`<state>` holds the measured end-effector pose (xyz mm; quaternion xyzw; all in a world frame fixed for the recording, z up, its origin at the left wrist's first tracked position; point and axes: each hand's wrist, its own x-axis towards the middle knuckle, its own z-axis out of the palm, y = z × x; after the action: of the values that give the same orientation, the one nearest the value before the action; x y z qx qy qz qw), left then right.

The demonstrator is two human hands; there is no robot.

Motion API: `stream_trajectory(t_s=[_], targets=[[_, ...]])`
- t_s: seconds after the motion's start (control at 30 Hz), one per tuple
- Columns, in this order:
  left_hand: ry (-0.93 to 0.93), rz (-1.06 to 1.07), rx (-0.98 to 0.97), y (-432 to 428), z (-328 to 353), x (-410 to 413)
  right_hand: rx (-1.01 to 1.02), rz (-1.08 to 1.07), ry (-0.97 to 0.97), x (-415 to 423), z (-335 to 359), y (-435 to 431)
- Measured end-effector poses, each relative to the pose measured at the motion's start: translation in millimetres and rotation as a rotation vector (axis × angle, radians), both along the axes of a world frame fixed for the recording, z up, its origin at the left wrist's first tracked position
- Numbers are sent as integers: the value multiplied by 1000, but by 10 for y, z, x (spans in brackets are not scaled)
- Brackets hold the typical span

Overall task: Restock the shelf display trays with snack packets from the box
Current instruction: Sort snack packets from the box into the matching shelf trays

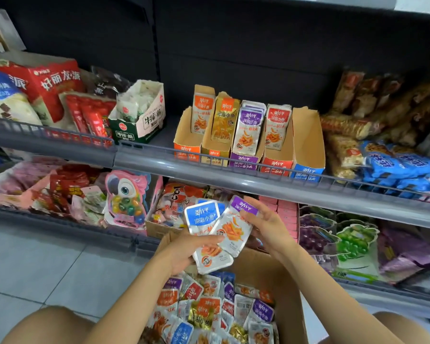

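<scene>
My left hand [186, 252] grips a small stack of blue-labelled snack packets [202, 219] above the cardboard box [287, 289]. My right hand [268, 224] pinches a purple-labelled packet [233, 227] that overlaps the blue stack. The box below holds several loose packets [209, 311] in orange, red, purple, gold and blue. On the upper shelf stand the display trays: orange [188, 145], gold [215, 151], purple [245, 157], red [276, 160] and blue [308, 165]. Each of the first four holds a few packets. No packets show in the blue tray.
A grey shelf rail [233, 175] runs in front of the trays. A green-and-white snack carton [139, 125] and red bags [90, 115] sit to the left, blue bags [402, 167] to the right. The lower shelf holds candy packs [126, 202] and grape-printed bags [315, 234].
</scene>
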<state>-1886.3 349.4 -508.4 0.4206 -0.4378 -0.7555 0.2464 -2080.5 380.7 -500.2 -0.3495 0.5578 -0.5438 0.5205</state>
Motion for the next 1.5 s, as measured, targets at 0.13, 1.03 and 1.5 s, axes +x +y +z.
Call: stream_trajectory(t_s=[0.13,1.03,1.5], targets=[[24,-15,-68,-180,210,-15,-33,93,-148,-57,229,-133],[317,-95,4,-1376,1142,-411,-339,-135,859,-948,1385,-1973],[148,-56,-47,-1393,1006,-395,-140,-94,1441,-941,1153,-2087]])
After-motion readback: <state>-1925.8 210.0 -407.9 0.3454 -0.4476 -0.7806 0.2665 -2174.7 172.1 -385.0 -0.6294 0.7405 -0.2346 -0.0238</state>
